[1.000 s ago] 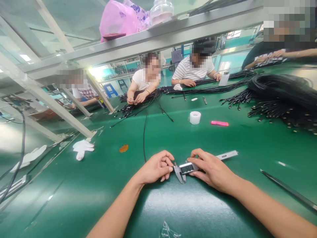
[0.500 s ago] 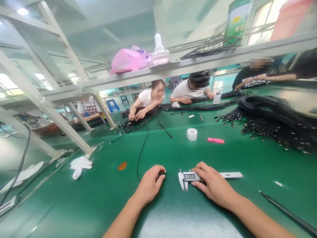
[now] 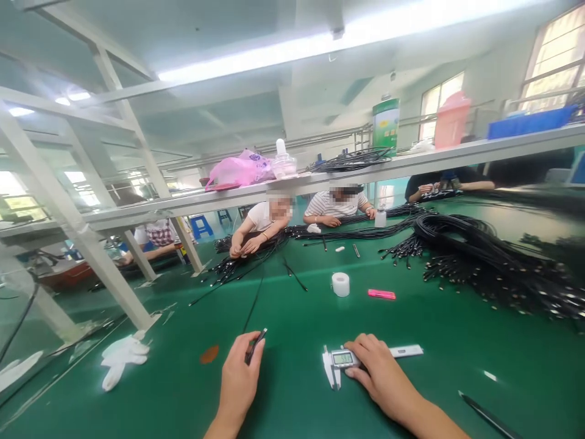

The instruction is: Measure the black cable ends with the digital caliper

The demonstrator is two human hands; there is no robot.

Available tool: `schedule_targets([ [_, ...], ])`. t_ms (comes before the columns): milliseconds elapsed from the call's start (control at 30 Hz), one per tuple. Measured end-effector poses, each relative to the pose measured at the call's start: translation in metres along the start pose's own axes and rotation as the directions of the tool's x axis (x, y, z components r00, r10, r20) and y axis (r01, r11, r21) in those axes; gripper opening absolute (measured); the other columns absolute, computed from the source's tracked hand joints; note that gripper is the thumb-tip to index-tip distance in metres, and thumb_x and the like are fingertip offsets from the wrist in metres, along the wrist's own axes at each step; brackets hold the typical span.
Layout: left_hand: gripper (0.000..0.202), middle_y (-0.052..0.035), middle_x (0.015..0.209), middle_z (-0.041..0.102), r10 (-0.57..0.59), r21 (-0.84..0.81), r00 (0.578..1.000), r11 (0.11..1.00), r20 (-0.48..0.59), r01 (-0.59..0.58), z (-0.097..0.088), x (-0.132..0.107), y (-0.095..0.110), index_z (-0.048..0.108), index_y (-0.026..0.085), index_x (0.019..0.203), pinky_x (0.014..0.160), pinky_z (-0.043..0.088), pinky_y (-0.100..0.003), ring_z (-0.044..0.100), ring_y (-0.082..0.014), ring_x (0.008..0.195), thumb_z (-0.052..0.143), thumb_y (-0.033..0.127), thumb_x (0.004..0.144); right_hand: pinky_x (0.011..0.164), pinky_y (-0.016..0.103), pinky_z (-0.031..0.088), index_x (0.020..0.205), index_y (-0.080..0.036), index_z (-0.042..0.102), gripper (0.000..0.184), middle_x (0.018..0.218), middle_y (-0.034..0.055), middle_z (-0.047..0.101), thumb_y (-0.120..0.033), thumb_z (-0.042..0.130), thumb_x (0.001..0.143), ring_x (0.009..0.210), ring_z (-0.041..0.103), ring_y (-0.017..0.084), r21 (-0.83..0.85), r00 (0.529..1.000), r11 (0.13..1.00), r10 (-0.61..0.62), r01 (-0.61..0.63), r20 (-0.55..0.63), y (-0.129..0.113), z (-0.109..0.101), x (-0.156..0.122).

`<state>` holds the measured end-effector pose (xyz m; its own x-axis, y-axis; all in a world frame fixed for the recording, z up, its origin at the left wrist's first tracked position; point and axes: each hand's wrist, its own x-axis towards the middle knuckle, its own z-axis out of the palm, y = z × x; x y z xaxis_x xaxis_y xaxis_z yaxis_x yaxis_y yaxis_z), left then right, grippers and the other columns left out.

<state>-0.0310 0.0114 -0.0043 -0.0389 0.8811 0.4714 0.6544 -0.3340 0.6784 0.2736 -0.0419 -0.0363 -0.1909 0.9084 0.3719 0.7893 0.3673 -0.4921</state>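
Observation:
My left hand is closed in a pinch around the end of a black cable, whose small metal tip points up and to the right. The thin cord behind that hand runs away over the table. My right hand has its fingers and thumb closed around the body of a digital caliper, which lies on the green table with its jaws to the left. Digits show on its display, but I cannot read them surely. A gap separates the cable end from the caliper jaws.
Beyond the hands are a white tape roll, a pink cutter-like object and bundled black cables. A white glove and brown scrap lie left, a dark pointed tool right. Co-workers sit opposite, below a shelf.
The view has tipped upward, showing more ceiling and shelf. My left hand has turned, raising the cable end, and is farther from the caliper. My right hand stays on the caliper.

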Motion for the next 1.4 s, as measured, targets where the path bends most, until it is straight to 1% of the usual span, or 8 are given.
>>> schedule_targets([
  [200,0.038,-0.0042,0.087,0.067,-0.026,0.098,0.999,0.995,0.036,0.023,0.011,0.0,-0.012,0.065,0.022,0.098,0.069,0.049,-0.033,0.061,-0.021,0.072,0.053,0.056,0.086,0.083,0.037,0.042,0.11,-0.027,0.064,0.026,0.102,0.0035,0.063,-0.019,0.065,0.085,0.096,0.054,0.024,0.01,0.998,0.998,0.054,-0.055,0.013,0.001,-0.003,0.002],
  [433,0.038,-0.001,0.075,0.066,-0.019,0.102,0.993,0.995,0.118,0.007,0.018,-0.003,-0.01,0.065,0.022,0.097,0.061,0.049,-0.029,0.062,-0.018,0.063,0.053,0.056,0.085,0.085,0.039,0.041,0.111,-0.026,0.064,0.028,0.103,0.0044,0.062,-0.023,0.07,0.084,0.097,0.053,0.025,0.009,0.997,0.997,0.076,-0.076,0.026,0.008,0.001,0.001],
  [667,0.03,-0.0042,0.098,0.066,0.075,0.057,0.983,0.995,0.17,-0.086,0.022,-0.003,-0.011,0.065,0.021,0.096,0.062,0.052,-0.029,0.062,-0.0158,0.066,0.054,0.049,0.088,0.085,0.04,0.042,0.116,-0.024,0.062,0.028,0.105,0.0064,0.061,-0.024,0.065,0.088,0.096,0.053,0.025,-0.017,0.997,0.998,0.063,-0.062,0.054,0.005,-0.002,0.002],
  [767,0.028,-0.0065,0.104,0.065,0.127,0.033,0.974,0.99,0.188,-0.136,0.023,-0.005,-0.011,0.064,0.021,0.097,0.067,0.054,-0.03,0.064,-0.0175,0.074,0.052,0.045,0.09,0.084,0.04,0.043,0.117,-0.023,0.061,0.026,0.106,0.0069,0.06,-0.022,0.06,0.091,0.092,0.054,0.025,-0.015,0.995,0.998,0.057,-0.056,0.076,0.003,-0.003,0.0],
  [933,0.021,-0.0066,0.104,0.066,0.24,-0.023,0.934,0.97,0.264,-0.243,0.027,-0.013,-0.001,0.065,0.022,0.1,0.083,0.053,-0.032,0.064,-0.0196,0.094,0.052,0.037,0.093,0.083,0.04,0.044,0.12,-0.024,0.058,0.027,0.108,0.0063,0.058,-0.025,0.057,0.093,0.088,0.052,0.023,0.004,0.994,1.0,0.026,-0.027,0.104,-0.002,-0.003,-0.002],
  [1000,0.018,-0.0059,0.103,0.066,0.288,-0.058,0.905,0.957,0.313,-0.284,0.029,-0.017,0.006,0.065,0.022,0.101,0.087,0.051,-0.031,0.063,-0.0185,0.097,0.052,0.033,0.093,0.083,0.04,0.044,0.121,-0.025,0.056,0.028,0.109,0.0058,0.058,-0.028,0.056,0.094,0.088,0.052,0.023,0.016,0.994,1.0,-0.007,0.005,0.105,-0.004,-0.004,-0.002],
  [1133,0.015,-0.0051,0.101,0.067,0.349,-0.121,0.852,0.937,0.389,-0.328,0.033,-0.024,0.017,0.065,0.023,0.101,0.087,0.051,-0.028,0.062,-0.0163,0.096,0.053,0.028,0.094,0.082,0.04,0.045,0.122,-0.026,0.054,0.027,0.109,0.0055,0.057,-0.03,0.054,0.095,0.087,0.051,0.022,0.042,0.993,0.997,-0.066,0.062,0.098,-0.008,-0.004,-0.005],
  [1400,0.014,-0.0053,0.102,0.067,0.371,-0.181,0.827,0.929,0.423,-0.324,0.036,-0.025,0.02,0.065,0.023,0.101,0.089,0.05,-0.029,0.061,-0.0162,0.097,0.054,0.024,0.093,0.083,0.041,0.046,0.118,-0.026,0.054,0.025,0.117,0.0064,0.05,-0.025,0.053,0.094,0.089,0.052,0.022,0.062,0.991,0.995,-0.081,0.075,0.105,-0.012,-0.004,-0.007],
])
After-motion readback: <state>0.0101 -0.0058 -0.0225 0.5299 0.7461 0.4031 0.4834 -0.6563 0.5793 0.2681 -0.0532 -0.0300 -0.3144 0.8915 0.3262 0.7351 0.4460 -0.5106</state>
